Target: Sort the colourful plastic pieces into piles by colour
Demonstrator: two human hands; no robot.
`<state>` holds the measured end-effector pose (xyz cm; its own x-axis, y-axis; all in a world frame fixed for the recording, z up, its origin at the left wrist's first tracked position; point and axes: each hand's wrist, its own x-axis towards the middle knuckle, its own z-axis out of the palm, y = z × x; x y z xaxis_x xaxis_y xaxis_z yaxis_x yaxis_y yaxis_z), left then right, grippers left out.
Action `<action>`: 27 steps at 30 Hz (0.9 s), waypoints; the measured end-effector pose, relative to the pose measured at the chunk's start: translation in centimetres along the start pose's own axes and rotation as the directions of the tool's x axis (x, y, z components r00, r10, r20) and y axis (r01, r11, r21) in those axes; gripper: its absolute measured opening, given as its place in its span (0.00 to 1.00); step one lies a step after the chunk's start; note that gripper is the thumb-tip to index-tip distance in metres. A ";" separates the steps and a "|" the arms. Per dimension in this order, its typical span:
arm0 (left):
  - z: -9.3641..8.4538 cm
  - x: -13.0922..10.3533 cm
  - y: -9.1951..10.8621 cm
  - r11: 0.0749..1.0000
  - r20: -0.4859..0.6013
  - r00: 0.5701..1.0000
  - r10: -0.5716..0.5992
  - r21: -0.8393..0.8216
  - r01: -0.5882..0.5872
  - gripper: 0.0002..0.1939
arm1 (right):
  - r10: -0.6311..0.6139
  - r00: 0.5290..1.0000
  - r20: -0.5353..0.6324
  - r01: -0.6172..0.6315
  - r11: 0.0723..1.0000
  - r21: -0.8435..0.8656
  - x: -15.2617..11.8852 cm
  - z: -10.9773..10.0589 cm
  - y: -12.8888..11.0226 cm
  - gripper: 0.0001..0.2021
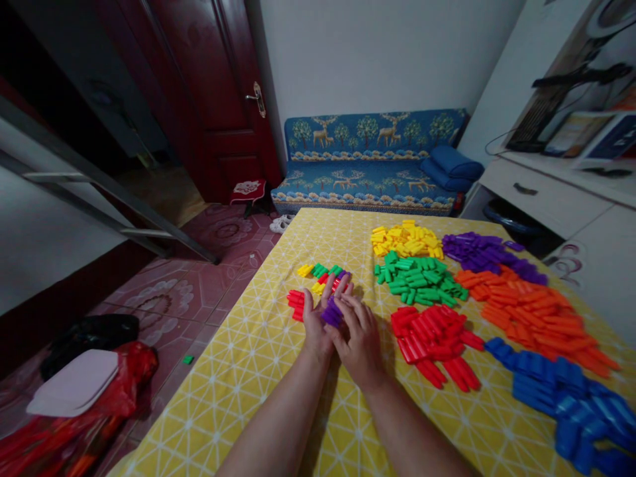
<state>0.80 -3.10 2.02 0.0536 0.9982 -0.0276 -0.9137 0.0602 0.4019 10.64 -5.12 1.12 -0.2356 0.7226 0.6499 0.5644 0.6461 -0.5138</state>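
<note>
My left hand [317, 328] is turned palm up above the table, fingers stretched, with several small purple plastic tube-like pieces [331, 313] lying in it. Bent over them from the right, my right hand [365, 338] has its thumb and fingertips at the pieces; the exact grip is partly hidden. Just beyond my fingers, short green pieces [320, 270] and yellow pieces [305, 270] lie in a small group with red and purple ones, partly covered by my left hand. Left of that hand lie several red pieces [296, 303] side by side.
On the patterned yellow tablecloth [238, 371], sorted piles sit to the right: yellow [407, 240], green [420, 278], red [432, 338], purple [489, 255], orange [536, 311] and blue [561, 391]. A green piece [188, 360] is on the floor. A blue sofa [368, 175] stands behind the table.
</note>
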 end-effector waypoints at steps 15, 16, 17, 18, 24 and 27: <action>1.1 -1.1 -2.0 0.897 0.060 0.997 0.047 0.438 -0.068 0.26 | 0.262 0.954 -0.145 -0.241 0.959 0.147 -0.1 0.1 0.6 0.16; 1.1 -1.2 -2.1 0.886 0.071 0.997 0.044 0.459 -0.071 0.25 | 0.276 0.948 -0.157 -0.250 0.954 0.166 -0.2 0.2 0.7 0.16; 1.0 -1.3 -2.1 0.876 0.081 0.996 0.041 0.477 -0.075 0.25 | 0.285 0.945 -0.160 -0.255 0.949 0.185 -0.2 0.2 0.7 0.15; 1.0 -1.3 -2.1 0.869 0.087 0.995 0.042 0.489 -0.079 0.25 | 0.294 0.942 -0.160 -0.259 0.943 0.207 -0.2 0.2 0.7 0.14; 0.9 -1.0 -2.3 0.886 0.035 0.996 0.078 0.457 -0.085 0.28 | 0.513 0.851 -0.117 -0.388 0.762 0.518 0.0 -0.5 -0.7 0.07; 0.6 -0.4 -2.3 0.890 0.012 0.996 0.085 0.449 -0.081 0.28 | 0.688 0.724 0.046 -0.471 0.445 0.761 0.9 -1.8 -1.4 0.10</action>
<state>3.13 -3.62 1.68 -0.0190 0.9997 0.0173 -0.6368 -0.0255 0.7706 11.04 -5.84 3.46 0.1812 0.9792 0.0915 -0.2401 0.1343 -0.9614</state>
